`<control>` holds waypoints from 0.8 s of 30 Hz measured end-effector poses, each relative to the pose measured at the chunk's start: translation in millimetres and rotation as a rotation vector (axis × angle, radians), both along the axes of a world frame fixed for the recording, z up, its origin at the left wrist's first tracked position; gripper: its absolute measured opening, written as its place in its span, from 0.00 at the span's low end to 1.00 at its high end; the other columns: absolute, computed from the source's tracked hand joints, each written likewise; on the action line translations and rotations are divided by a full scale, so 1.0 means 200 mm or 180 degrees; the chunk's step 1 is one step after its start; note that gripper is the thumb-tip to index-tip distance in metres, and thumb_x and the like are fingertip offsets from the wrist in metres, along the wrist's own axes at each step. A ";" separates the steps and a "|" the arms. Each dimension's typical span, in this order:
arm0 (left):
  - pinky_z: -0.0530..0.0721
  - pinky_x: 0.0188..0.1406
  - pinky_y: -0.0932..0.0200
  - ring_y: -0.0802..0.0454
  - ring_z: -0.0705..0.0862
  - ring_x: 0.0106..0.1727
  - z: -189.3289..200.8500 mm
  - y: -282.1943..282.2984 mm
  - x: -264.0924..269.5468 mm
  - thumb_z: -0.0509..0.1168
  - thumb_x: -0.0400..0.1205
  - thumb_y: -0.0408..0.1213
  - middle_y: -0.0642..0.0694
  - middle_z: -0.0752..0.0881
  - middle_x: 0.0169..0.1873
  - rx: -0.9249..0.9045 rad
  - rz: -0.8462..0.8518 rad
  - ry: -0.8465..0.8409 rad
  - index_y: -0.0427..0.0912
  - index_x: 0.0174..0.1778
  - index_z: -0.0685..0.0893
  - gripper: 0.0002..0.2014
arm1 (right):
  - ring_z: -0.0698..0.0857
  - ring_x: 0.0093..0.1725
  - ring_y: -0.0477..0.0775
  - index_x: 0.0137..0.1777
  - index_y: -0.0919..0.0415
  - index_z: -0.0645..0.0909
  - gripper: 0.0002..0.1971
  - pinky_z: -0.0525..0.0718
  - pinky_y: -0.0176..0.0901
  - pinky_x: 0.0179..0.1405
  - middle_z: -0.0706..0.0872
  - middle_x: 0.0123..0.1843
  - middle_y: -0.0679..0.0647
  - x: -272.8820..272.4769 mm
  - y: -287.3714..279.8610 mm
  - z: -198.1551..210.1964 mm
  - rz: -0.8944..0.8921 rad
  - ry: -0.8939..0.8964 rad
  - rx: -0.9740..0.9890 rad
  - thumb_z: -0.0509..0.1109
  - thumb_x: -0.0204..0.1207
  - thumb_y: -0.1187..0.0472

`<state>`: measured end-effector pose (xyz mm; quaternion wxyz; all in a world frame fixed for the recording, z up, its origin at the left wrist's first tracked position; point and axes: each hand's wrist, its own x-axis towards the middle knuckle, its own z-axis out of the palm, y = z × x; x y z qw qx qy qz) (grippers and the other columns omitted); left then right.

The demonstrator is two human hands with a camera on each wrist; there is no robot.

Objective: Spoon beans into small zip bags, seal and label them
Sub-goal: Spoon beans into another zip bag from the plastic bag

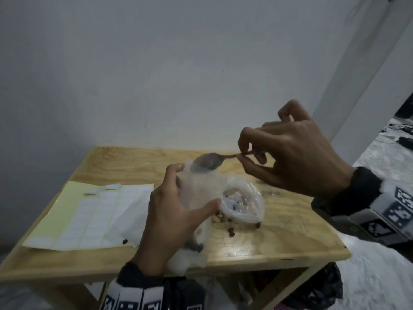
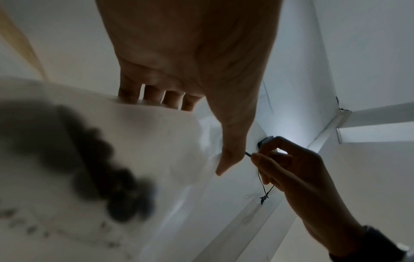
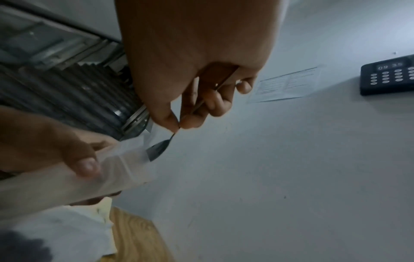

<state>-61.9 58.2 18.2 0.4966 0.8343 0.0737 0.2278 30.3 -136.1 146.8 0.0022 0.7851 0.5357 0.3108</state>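
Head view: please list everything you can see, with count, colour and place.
Table: one, light wood, against the wall.
Label sheet: one, white on yellow backing, table's left part.
Zip bag: one, clear, held above the table.
Bean bag: one, clear, open, lying at table centre.
Loose beans: several, dark, beside the bean bag.
Spoon: one, metal, bowl at the zip bag's mouth.
Left hand: grips the zip bag.
Right hand: fingers pinch the spoon handle.

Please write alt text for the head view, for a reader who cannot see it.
A left hand holds a small zip bag while the right hand pinches a spoon at its mouth. Beneath them, a wooden table holds a label sheet, an open bag of beans and stray beans.
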 end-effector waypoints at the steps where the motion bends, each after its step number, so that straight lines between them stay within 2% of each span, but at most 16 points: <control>1: 0.78 0.35 0.75 0.66 0.81 0.53 0.00 0.01 0.01 0.78 0.62 0.62 0.60 0.82 0.52 -0.0080 -0.0022 -0.0002 0.61 0.68 0.69 0.40 | 0.83 0.28 0.49 0.48 0.52 0.82 0.08 0.69 0.50 0.52 0.81 0.28 0.40 0.01 0.00 0.00 -0.0014 -0.0018 0.0102 0.68 0.82 0.49; 3: 0.81 0.37 0.74 0.62 0.84 0.53 -0.01 0.03 0.02 0.79 0.62 0.62 0.57 0.84 0.53 -0.0230 -0.0041 -0.0027 0.60 0.67 0.71 0.39 | 0.81 0.26 0.46 0.47 0.52 0.82 0.09 0.70 0.50 0.52 0.82 0.27 0.40 0.04 -0.01 -0.02 -0.0159 0.0213 0.0454 0.70 0.81 0.48; 5: 0.83 0.42 0.69 0.61 0.85 0.53 -0.01 0.04 0.02 0.79 0.61 0.64 0.56 0.86 0.53 -0.0352 -0.0020 -0.0050 0.59 0.68 0.72 0.40 | 0.80 0.25 0.41 0.44 0.51 0.82 0.08 0.77 0.49 0.51 0.82 0.26 0.38 0.09 -0.03 -0.04 -0.0378 0.0630 0.0835 0.72 0.78 0.48; 7: 0.84 0.44 0.66 0.62 0.85 0.52 -0.01 0.06 0.03 0.78 0.60 0.65 0.56 0.86 0.52 -0.0421 0.0042 -0.0065 0.59 0.68 0.72 0.41 | 0.81 0.26 0.39 0.42 0.50 0.83 0.07 0.83 0.47 0.42 0.82 0.27 0.38 0.15 -0.06 -0.07 -0.0694 0.1043 0.1066 0.75 0.76 0.50; 8: 0.84 0.45 0.64 0.62 0.85 0.52 -0.01 0.07 0.03 0.78 0.60 0.67 0.55 0.86 0.53 -0.0436 0.0092 -0.0064 0.59 0.68 0.72 0.42 | 0.82 0.26 0.41 0.40 0.50 0.83 0.07 0.83 0.45 0.37 0.83 0.27 0.40 0.18 -0.09 -0.09 -0.0902 0.1212 0.1102 0.77 0.74 0.51; 11: 0.88 0.48 0.55 0.57 0.86 0.54 0.00 0.10 0.04 0.78 0.59 0.70 0.53 0.86 0.53 -0.0458 0.0297 -0.0114 0.58 0.66 0.71 0.43 | 0.82 0.26 0.46 0.35 0.50 0.83 0.08 0.81 0.45 0.34 0.84 0.25 0.45 0.27 -0.17 -0.20 -0.1613 0.1678 0.0906 0.77 0.72 0.51; 14: 0.86 0.47 0.56 0.56 0.86 0.52 0.04 0.11 0.05 0.79 0.61 0.66 0.52 0.85 0.52 -0.0439 0.0627 -0.0179 0.54 0.66 0.71 0.42 | 0.83 0.30 0.48 0.34 0.50 0.83 0.10 0.82 0.45 0.36 0.85 0.27 0.46 0.31 -0.23 -0.34 -0.2120 0.2056 0.0502 0.78 0.72 0.49; 19: 0.82 0.47 0.55 0.54 0.83 0.49 0.08 0.10 0.07 0.80 0.62 0.63 0.56 0.81 0.45 -0.0396 0.0940 -0.0211 0.49 0.66 0.70 0.43 | 0.86 0.38 0.50 0.37 0.49 0.83 0.10 0.83 0.44 0.37 0.88 0.35 0.46 0.33 -0.22 -0.51 -0.2341 0.2128 -0.0007 0.75 0.73 0.44; 21: 0.81 0.48 0.55 0.58 0.82 0.47 0.08 0.09 0.08 0.80 0.62 0.63 0.57 0.81 0.44 -0.0385 0.0991 -0.0200 0.48 0.66 0.71 0.42 | 0.85 0.40 0.49 0.39 0.48 0.83 0.09 0.81 0.41 0.35 0.88 0.38 0.45 0.35 -0.19 -0.55 -0.2365 0.2078 -0.0172 0.74 0.72 0.44; 23: 0.81 0.48 0.55 0.56 0.82 0.48 0.09 0.09 0.08 0.80 0.62 0.63 0.55 0.82 0.46 -0.0366 0.0991 -0.0180 0.48 0.66 0.71 0.43 | 0.85 0.41 0.50 0.41 0.47 0.83 0.08 0.82 0.42 0.39 0.89 0.40 0.45 0.37 -0.16 -0.59 -0.2374 0.1875 -0.0263 0.72 0.73 0.45; 24: 0.82 0.48 0.55 0.54 0.83 0.49 0.09 0.09 0.08 0.80 0.62 0.64 0.53 0.83 0.47 -0.0352 0.0974 -0.0177 0.48 0.67 0.71 0.43 | 0.86 0.42 0.50 0.42 0.46 0.82 0.07 0.82 0.44 0.45 0.89 0.40 0.44 0.39 -0.15 -0.61 -0.2382 0.1753 -0.0284 0.71 0.73 0.45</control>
